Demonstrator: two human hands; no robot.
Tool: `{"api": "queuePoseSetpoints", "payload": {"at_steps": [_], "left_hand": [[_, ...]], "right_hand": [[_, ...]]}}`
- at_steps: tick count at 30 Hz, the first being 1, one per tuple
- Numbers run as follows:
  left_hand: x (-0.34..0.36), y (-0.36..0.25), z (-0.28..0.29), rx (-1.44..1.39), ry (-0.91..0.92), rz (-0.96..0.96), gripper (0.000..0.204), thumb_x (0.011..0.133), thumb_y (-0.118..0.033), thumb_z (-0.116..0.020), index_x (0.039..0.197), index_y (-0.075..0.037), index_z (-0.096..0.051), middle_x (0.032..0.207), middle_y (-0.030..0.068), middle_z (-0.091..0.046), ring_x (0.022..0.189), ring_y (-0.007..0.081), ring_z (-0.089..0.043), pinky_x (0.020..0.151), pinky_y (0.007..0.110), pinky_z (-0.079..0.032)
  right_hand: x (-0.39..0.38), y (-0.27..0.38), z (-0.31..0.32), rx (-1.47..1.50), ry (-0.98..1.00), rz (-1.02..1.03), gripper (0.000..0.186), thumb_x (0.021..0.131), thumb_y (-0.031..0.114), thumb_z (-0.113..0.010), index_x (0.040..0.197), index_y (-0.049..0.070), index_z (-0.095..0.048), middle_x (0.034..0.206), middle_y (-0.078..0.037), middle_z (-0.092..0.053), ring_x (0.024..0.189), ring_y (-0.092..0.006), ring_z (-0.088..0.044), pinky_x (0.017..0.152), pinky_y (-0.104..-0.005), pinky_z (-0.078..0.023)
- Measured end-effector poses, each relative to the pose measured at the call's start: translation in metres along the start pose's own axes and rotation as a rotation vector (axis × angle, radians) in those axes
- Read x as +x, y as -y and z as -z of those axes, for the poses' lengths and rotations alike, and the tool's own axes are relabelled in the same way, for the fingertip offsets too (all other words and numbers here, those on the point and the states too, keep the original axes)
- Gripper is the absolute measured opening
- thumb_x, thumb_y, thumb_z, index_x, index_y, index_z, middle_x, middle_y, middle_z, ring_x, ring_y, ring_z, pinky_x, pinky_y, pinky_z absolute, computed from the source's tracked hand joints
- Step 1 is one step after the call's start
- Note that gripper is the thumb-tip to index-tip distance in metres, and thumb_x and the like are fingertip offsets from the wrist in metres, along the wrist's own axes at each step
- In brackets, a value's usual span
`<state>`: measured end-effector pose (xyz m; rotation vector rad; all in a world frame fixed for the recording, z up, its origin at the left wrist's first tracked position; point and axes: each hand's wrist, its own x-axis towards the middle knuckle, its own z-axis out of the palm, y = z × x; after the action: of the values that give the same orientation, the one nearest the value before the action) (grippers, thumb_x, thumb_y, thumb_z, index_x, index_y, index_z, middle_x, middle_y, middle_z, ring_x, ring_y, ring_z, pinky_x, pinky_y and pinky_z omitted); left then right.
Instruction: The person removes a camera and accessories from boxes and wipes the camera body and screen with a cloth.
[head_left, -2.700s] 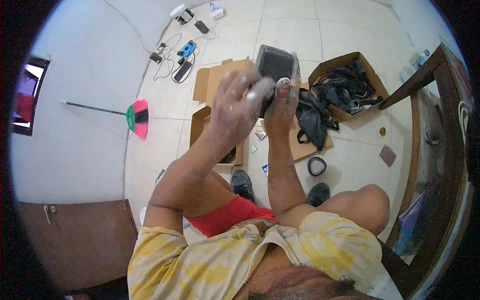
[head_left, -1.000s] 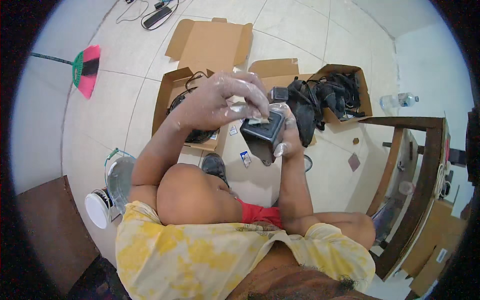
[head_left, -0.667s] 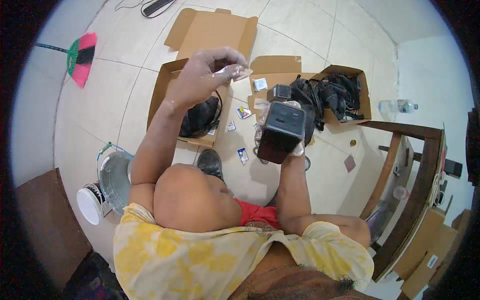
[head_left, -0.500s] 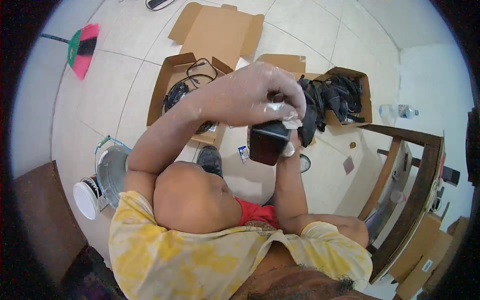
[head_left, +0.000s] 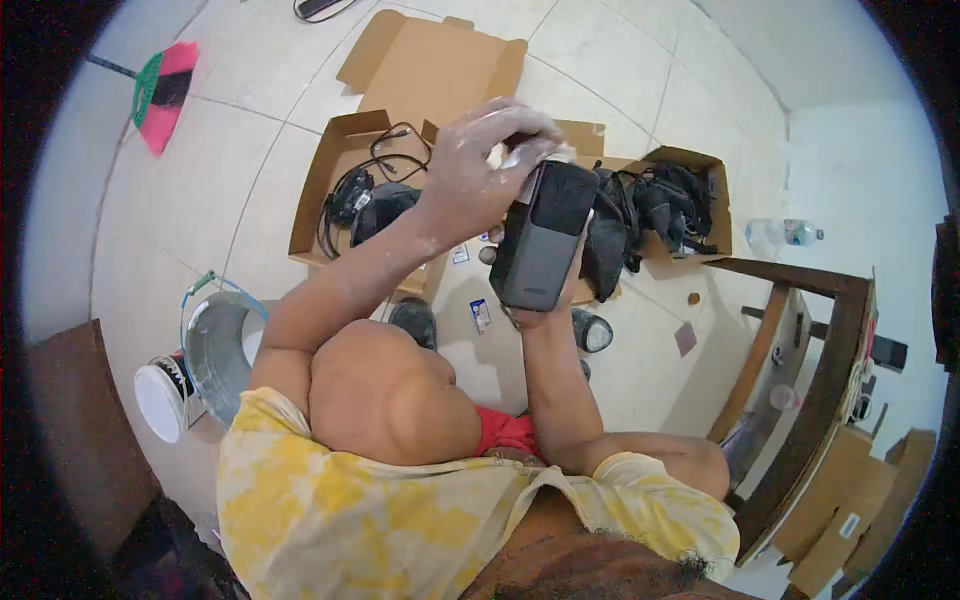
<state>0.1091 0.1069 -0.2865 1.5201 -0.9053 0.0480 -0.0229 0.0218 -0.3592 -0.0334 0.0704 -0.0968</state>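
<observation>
A chunky rectangular black-and-grey device (head_left: pixel 545 258), with a glossy dark panel on its upper half, is held up in front of me. My right hand (head_left: pixel 573 283) grips it from below and behind, its fingers mostly hidden. At the device's top edge, my left hand (head_left: pixel 482 165) pinches a white tissue (head_left: pixel 556 154) against it. Pale powdery smears cover the left hand. Beneath lie an open cardboard box with black cables (head_left: pixel 350 200) and black straps or bags (head_left: pixel 605 255).
A second cardboard box (head_left: pixel 722 205) of black gear stands at the right, by a plastic bottle (head_left: pixel 800 232) and a wooden frame (head_left: pixel 815 390). A flattened carton (head_left: pixel 440 65) lies ahead. On the left are a grey bucket (head_left: pixel 215 345), a white tub (head_left: pixel 160 403) and a broom (head_left: pixel 165 95).
The device has been tilted so its broad panelled face now shows. My left hand has moved up and left to its top edge with the tissue, and the right forearm has shifted left.
</observation>
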Motion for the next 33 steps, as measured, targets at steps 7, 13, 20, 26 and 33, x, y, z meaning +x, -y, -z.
{"api": "queuePoseSetpoints", "payload": {"at_steps": [7,13,20,26,33], "left_hand": [[-0.028,0.009,0.008,-0.037,0.143,-0.295,0.011,0.083,-0.006,-0.071,0.094,-0.007,-0.07,0.091,0.0086,-0.065,0.078,0.0255,-0.065,0.072,0.034,-0.053],[0.014,0.004,0.015,0.109,0.04,-0.221,0.013,0.082,-0.007,-0.069,0.094,-0.007,-0.068,0.092,0.009,-0.063,0.086,0.0267,-0.063,0.073,0.037,-0.053],[-0.014,-0.003,-0.002,0.168,0.268,-0.382,0.015,0.08,-0.003,-0.065,0.094,-0.008,-0.065,0.092,0.012,-0.063,0.084,0.032,-0.065,0.072,0.041,-0.054],[-0.009,0.018,0.002,0.183,0.184,-0.338,0.026,0.077,0.004,-0.059,0.098,-0.009,-0.067,0.094,0.0123,-0.064,0.088,0.0321,-0.064,0.079,0.042,-0.054],[-0.033,0.021,-0.024,0.169,0.103,-0.339,0.028,0.074,0.0,-0.066,0.101,-0.01,-0.068,0.097,0.0111,-0.062,0.093,0.0313,-0.062,0.077,0.041,-0.053]], "right_hand": [[-0.001,0.02,-0.001,-0.192,0.017,0.075,0.057,0.096,0.056,-0.044,0.128,0.011,-0.055,0.114,-0.011,-0.063,0.089,-0.0262,-0.063,0.073,-0.0389,-0.056],[0.003,0.017,-0.013,-0.701,-0.341,0.017,0.064,0.1,0.062,-0.032,0.127,0.01,-0.055,0.107,-0.01,-0.065,0.088,-0.0228,-0.066,0.072,-0.0377,-0.057],[0.001,0.019,-0.03,-0.642,-0.542,0.226,0.057,0.101,0.059,-0.033,0.124,0.011,-0.054,0.101,-0.01,-0.067,0.081,-0.0223,-0.068,0.069,-0.037,-0.058],[0.004,0.013,-0.014,-0.826,-0.517,0.309,0.05,0.104,0.049,-0.038,0.13,0.009,-0.053,0.114,-0.008,-0.064,0.098,-0.0207,-0.065,0.084,-0.0349,-0.055],[0.002,0.022,-0.018,-0.897,-0.505,0.275,0.052,0.105,0.047,-0.037,0.141,0.01,-0.044,0.137,-0.009,-0.054,0.12,-0.0219,-0.057,0.099,-0.038,-0.049]]}}
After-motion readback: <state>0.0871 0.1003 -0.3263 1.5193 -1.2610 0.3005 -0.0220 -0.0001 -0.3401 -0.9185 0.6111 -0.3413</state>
